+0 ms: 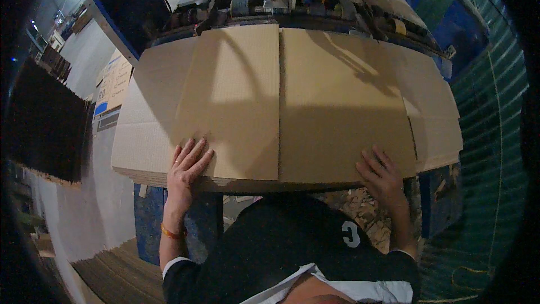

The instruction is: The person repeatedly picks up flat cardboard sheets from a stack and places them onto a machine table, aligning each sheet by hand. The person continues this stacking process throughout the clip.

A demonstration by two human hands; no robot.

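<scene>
In front of me lies a stack of flat brown cardboard sheets (337, 90), folded so that two panels meet along a dark seam in the middle. My left hand (191, 160) rests flat on the left panel near its front edge, fingers spread. On the right panel, close to the front corner, my right hand (380, 171) lies with its fingers stretched forward. Neither hand grips anything. Paler cardboard flaps (147, 110) stick out on both sides of the folded panels. The sheets' far edge reaches up to a machine (270, 5) with belts and rollers.
Blue metal supports (205, 219) stand under the stack. Cardboard scraps (360, 214) litter the floor below. A dark pile of sheets (50, 118) stands at the left, printed cardboard (115, 81) beside it. More stacked cardboard (115, 273) lies at lower left. A green corrugated wall (489, 152) runs along the right.
</scene>
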